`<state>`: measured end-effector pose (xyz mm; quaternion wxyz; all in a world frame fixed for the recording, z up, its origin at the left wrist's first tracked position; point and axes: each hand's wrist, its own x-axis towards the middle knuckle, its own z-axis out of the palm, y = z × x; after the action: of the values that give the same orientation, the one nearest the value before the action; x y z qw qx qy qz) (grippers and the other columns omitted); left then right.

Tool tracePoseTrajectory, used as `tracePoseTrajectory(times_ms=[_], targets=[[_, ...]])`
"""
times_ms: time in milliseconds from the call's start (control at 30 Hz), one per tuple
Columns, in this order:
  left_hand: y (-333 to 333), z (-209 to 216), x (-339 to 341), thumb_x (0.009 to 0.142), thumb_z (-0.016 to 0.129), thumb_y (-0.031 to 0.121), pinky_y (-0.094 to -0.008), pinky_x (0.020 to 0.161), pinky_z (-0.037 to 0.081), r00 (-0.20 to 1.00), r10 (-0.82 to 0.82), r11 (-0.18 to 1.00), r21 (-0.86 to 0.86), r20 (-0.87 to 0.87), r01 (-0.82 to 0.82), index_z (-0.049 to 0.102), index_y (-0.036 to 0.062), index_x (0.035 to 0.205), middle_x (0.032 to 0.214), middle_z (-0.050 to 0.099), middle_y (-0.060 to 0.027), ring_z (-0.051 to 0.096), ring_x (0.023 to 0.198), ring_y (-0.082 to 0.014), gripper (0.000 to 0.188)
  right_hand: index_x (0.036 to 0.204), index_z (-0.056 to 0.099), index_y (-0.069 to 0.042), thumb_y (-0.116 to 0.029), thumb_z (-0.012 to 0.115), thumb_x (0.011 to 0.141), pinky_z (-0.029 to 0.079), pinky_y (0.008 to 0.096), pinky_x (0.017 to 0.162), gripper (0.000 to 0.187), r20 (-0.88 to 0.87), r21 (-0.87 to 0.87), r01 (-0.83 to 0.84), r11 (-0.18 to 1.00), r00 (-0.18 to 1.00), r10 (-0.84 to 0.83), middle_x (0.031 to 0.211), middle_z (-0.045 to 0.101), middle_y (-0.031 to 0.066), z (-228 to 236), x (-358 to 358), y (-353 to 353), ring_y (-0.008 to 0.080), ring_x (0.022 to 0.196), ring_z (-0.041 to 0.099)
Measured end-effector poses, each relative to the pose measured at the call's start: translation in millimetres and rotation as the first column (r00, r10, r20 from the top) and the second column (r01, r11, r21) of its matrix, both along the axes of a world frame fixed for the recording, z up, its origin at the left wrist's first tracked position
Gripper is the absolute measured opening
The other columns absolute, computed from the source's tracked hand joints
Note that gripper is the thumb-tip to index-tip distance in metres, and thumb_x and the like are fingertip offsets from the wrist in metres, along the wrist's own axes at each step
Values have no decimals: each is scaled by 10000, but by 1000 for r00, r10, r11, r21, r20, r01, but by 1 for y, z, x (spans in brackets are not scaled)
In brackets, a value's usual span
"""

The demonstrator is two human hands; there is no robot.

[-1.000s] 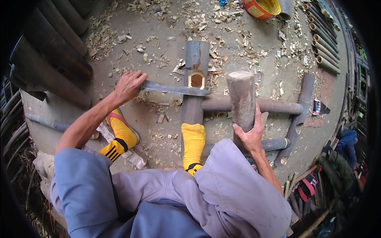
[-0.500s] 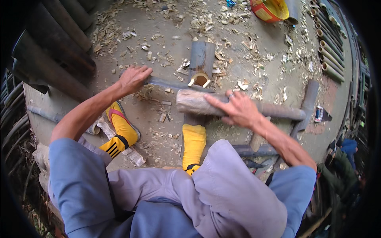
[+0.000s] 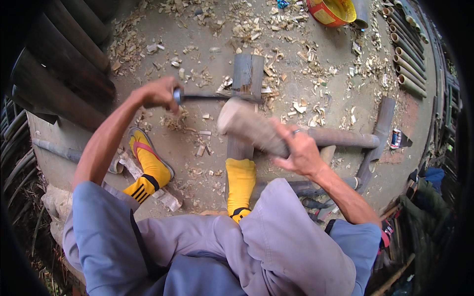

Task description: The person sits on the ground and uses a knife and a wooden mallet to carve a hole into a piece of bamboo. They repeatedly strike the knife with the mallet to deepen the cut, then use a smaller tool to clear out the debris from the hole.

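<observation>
My left hand (image 3: 157,92) grips the handle of a long metal chisel (image 3: 212,97) that lies sideways, its blade reaching a grey wooden beam (image 3: 248,74) on the ground. My right hand (image 3: 297,149) holds a thick wooden mallet (image 3: 249,126), blurred by motion, with its head low over the beam just right of the chisel. My foot in a yellow sock (image 3: 240,183) rests on the near part of the beam. My other foot wears a yellow sock and a sandal (image 3: 148,165) to the left.
Wood chips cover the dirt ground. A grey pole (image 3: 343,138) lies across to the right, with another post (image 3: 377,133) beyond it. Bamboo poles (image 3: 407,59) are stacked at the far right, dark timbers (image 3: 59,64) at the left. A red and yellow bowl (image 3: 332,11) stands at the top.
The mallet stood upright in my right hand, then swung down and leftward over the beam. My left hand with the chisel has shifted slightly; the hole in the beam is now hidden.
</observation>
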<state>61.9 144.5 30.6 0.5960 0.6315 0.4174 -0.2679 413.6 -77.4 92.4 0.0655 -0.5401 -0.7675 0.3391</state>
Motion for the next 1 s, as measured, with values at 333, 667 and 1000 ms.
tracePoseTrajectory(times_ms=[333, 667, 1000], targets=[[-19, -26, -19, 525, 662, 242, -392, 594, 454, 986, -160, 869, 479, 39, 122, 621, -40, 819, 623, 586, -168, 578, 611, -323, 409, 1471, 209, -101, -209, 744, 726, 448, 408, 982, 923, -189, -19, 634, 773, 757, -625, 1266, 537, 233, 39, 36, -2, 348, 1119, 576], [-20, -29, -15, 544, 684, 245, -403, 734, 515, 984, -169, 840, 512, -61, 176, 658, -69, 951, 782, 659, -240, 650, 773, -376, 514, 1467, 160, -40, -323, 741, 697, 459, 397, 947, 1005, -41, -455, 502, 736, 813, -580, 1201, 554, 309, 14, 0, -15, 374, 1088, 589], [-20, -30, -19, 561, 694, 181, -414, 715, 511, 974, -201, 784, 580, -100, 221, 641, -31, 936, 793, 651, -210, 642, 780, -370, 434, 1456, 197, -5, -327, 757, 705, 412, 410, 1003, 990, -113, -389, 624, 678, 698, -707, 1237, 542, 299, 5, -6, -17, 343, 1139, 563]])
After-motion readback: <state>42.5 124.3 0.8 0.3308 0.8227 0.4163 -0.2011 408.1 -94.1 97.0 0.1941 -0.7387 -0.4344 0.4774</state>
